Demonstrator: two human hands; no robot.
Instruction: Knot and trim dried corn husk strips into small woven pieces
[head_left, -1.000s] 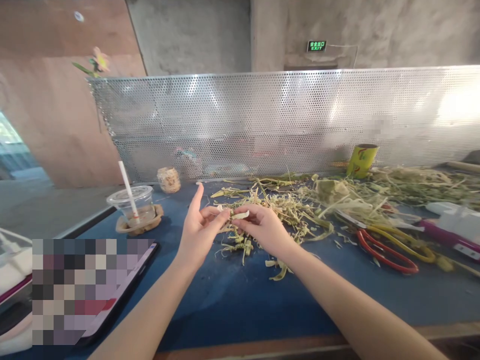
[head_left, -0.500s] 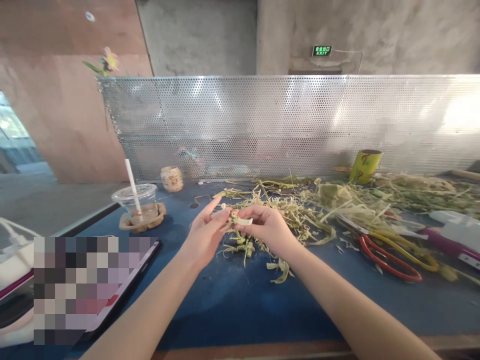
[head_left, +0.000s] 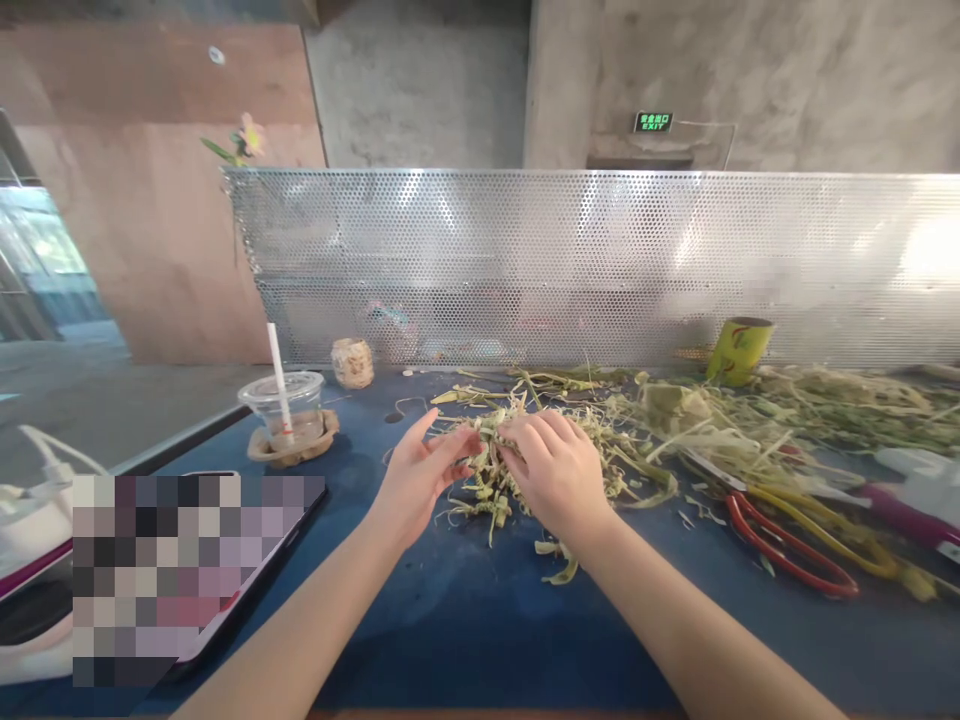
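Both hands meet over a loose heap of pale green plant strips [head_left: 495, 490] in the middle of the table. My left hand [head_left: 420, 475] has one finger raised, while its thumb and other fingertips close on a small plant strip [head_left: 489, 428]. From the other side, my right hand [head_left: 561, 465] has its fingers curled down and pinched at the same strip. Its knuckles partly cover the strip, so its full shape is hidden. A curled loose piece [head_left: 559, 570] lies just below my right wrist.
Red-handled scissors [head_left: 787, 550] and a yellow-handled tool [head_left: 832, 525] lie right, before more dried fibres [head_left: 855, 400] and a yellow-green can [head_left: 740, 352]. At left are a phone or tablet [head_left: 259, 590], a plastic cup [head_left: 281, 400] and a small jar [head_left: 352, 363]. A perforated metal screen [head_left: 480, 240] stands behind.
My right hand has turned over, its back now upward and fingers pointing down. The broad pale end of the strip no longer shows. My left fingers have spread a little. The view has shifted slightly.
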